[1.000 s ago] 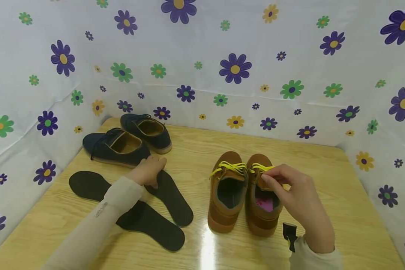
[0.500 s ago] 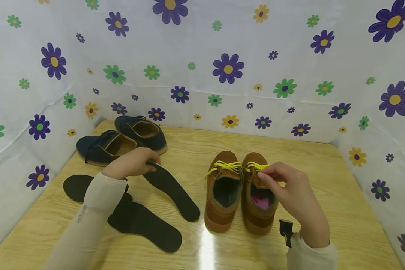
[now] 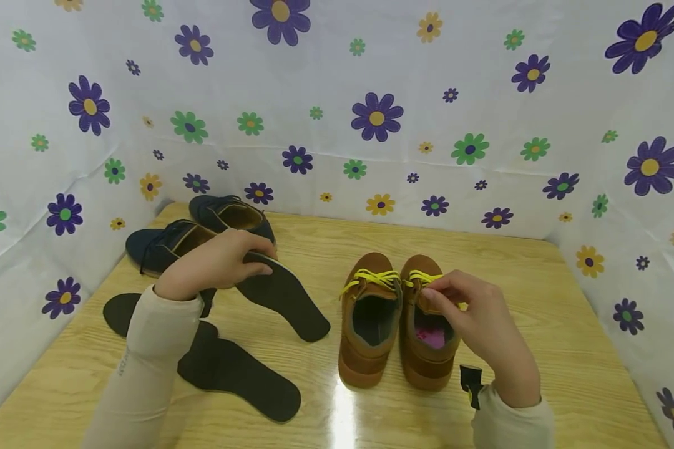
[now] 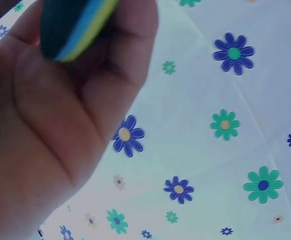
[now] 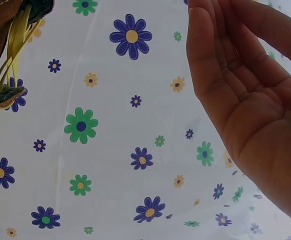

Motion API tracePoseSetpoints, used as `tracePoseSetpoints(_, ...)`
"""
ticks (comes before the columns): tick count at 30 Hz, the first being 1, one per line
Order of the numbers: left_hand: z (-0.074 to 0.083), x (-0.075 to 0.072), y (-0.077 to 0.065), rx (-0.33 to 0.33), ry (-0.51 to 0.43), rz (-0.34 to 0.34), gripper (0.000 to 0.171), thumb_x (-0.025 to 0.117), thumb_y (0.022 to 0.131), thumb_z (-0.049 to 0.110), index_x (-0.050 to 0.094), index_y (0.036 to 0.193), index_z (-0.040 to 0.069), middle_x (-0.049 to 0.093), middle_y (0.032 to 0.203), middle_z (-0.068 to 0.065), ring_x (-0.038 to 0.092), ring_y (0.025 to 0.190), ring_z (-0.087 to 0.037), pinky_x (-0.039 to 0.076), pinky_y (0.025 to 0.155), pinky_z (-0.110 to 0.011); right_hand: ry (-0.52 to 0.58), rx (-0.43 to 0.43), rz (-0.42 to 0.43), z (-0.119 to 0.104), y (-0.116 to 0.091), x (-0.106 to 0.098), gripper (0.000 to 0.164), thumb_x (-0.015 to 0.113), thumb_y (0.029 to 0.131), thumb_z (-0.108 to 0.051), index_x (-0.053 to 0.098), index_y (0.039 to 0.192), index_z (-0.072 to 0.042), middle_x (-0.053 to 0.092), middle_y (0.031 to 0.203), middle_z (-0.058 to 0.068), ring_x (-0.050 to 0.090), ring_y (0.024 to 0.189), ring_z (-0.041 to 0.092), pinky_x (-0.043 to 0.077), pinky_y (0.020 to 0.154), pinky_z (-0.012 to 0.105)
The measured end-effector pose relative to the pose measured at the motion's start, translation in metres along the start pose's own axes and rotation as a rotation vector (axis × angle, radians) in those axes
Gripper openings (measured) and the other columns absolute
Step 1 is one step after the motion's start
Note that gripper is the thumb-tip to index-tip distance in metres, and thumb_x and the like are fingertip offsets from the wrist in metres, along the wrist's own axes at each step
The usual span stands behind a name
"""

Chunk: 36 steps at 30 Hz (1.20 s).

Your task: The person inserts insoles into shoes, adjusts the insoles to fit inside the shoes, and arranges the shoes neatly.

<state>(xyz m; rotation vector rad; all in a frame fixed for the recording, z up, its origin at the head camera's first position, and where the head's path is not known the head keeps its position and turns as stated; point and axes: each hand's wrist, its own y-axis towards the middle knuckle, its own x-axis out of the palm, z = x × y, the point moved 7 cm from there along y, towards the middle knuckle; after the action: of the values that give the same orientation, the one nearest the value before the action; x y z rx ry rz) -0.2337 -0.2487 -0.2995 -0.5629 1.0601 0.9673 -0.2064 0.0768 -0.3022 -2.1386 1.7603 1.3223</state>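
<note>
My left hand (image 3: 219, 259) grips one end of a black insole (image 3: 286, 293), its far end tilting down toward the brown shoes. Up close in the left wrist view, the insole (image 4: 75, 30) shows a blue and yellow edge within the curled fingers. A second black insole (image 3: 241, 374) lies on the table, partly hidden behind the left sleeve. My right hand (image 3: 488, 318) pinches the tongue of the right brown shoe (image 3: 427, 371), thumb against forefinger. A pink patch (image 3: 429, 337) shows inside that shoe. Beside it stands the left brown shoe (image 3: 365, 365), also laced in yellow.
Two navy shoes (image 3: 146, 246) stand at the back left, partly behind my left hand. Flower-printed white cloth (image 3: 320, 81) encloses the wooden table (image 3: 494, 262) at the back and sides. A black wrist camera mount (image 3: 472, 381) sits by the right sleeve.
My left hand has taken hold of the insole's end and raised it from the table, the far end following. The right hand stays at the shoe's tongue.
</note>
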Motion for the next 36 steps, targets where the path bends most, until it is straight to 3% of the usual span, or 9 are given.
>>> tracePoseSetpoints(3, 0.003, -0.013, -0.005, -0.023, 0.004, 0.059, 0.021, 0.066, 0.092, 0.013, 0.071, 0.109, 0.002, 0.069, 0.100, -0.005, 0.063, 0.080, -0.014, 0.051, 0.073, -0.038, 0.001, 0.004, -0.018, 0.001, 0.001, 0.003, 0.004, 0.069, 0.089, -0.009, 0.072, 0.090, -0.007, 0.069, 0.083, -0.005, 0.066, 0.072, 0.014, 0.052, 0.065, 0.028)
tracePoseSetpoints(9, 0.000, -0.039, -0.022, -0.038, 0.007, 0.267, 0.021, 0.063, 0.094, 0.017, 0.070, 0.109, 0.003, 0.069, 0.103, -0.008, 0.059, 0.080, -0.015, 0.047, 0.072, -0.039, 0.022, 0.012, -0.027, 0.004, 0.001, 0.005, 0.005, 0.069, 0.089, -0.011, 0.072, 0.089, -0.007, 0.069, 0.082, -0.004, 0.068, 0.071, 0.016, 0.051, 0.065, 0.028)
tracePoseSetpoints(15, -0.001, -0.052, -0.031, 0.000, -0.044, 0.478, 0.017, 0.064, 0.093, 0.013, 0.070, 0.105, 0.003, 0.070, 0.100, -0.007, 0.054, 0.075, -0.015, 0.042, 0.071, -0.027, 0.046, 0.023, -0.031, 0.005, 0.003, 0.005, 0.004, 0.068, 0.090, -0.011, 0.071, 0.090, -0.007, 0.068, 0.081, -0.003, 0.067, 0.070, 0.015, 0.052, 0.065, 0.029)
tracePoseSetpoints(19, -0.001, -0.046, -0.030, -0.021, -0.142, 0.523, 0.019, 0.063, 0.094, 0.014, 0.069, 0.107, 0.001, 0.069, 0.105, -0.009, 0.060, 0.091, -0.018, 0.043, 0.079, -0.023, 0.074, 0.015, -0.025, 0.006, 0.003, 0.007, 0.005, 0.068, 0.089, -0.009, 0.072, 0.090, -0.006, 0.069, 0.081, -0.001, 0.066, 0.069, 0.015, 0.053, 0.065, 0.028)
tracePoseSetpoints(25, -0.005, -0.029, -0.024, -0.046, -0.259, 0.566, 0.026, 0.062, 0.095, 0.018, 0.066, 0.112, -0.001, 0.067, 0.109, -0.011, 0.056, 0.093, -0.016, 0.041, 0.082, -0.020, 0.064, 0.002, 0.010, 0.010, 0.004, 0.007, 0.004, 0.069, 0.088, -0.009, 0.073, 0.089, -0.006, 0.068, 0.083, -0.005, 0.065, 0.072, 0.012, 0.053, 0.067, 0.027)
tracePoseSetpoints(32, -0.007, -0.015, -0.018, -0.052, -0.351, 0.652, 0.027, 0.062, 0.095, 0.017, 0.065, 0.112, -0.004, 0.066, 0.112, -0.015, 0.058, 0.110, -0.027, 0.042, 0.094, -0.042, 0.044, 0.052, 0.056, 0.018, 0.006, 0.003, 0.016, 0.062, 0.094, -0.015, 0.074, 0.091, -0.004, 0.067, 0.082, -0.005, 0.064, 0.079, 0.011, 0.053, 0.073, 0.029)
tracePoseSetpoints(36, -0.006, -0.013, -0.012, -0.037, -0.399, 0.700, 0.027, 0.062, 0.095, 0.015, 0.066, 0.112, -0.005, 0.066, 0.112, -0.014, 0.058, 0.109, -0.018, 0.042, 0.096, -0.031, 0.043, 0.097, 0.112, 0.023, 0.008, -0.001, 0.025, 0.059, 0.097, -0.020, 0.074, 0.101, -0.001, 0.070, 0.089, 0.001, 0.066, 0.083, 0.016, 0.053, 0.080, 0.036)
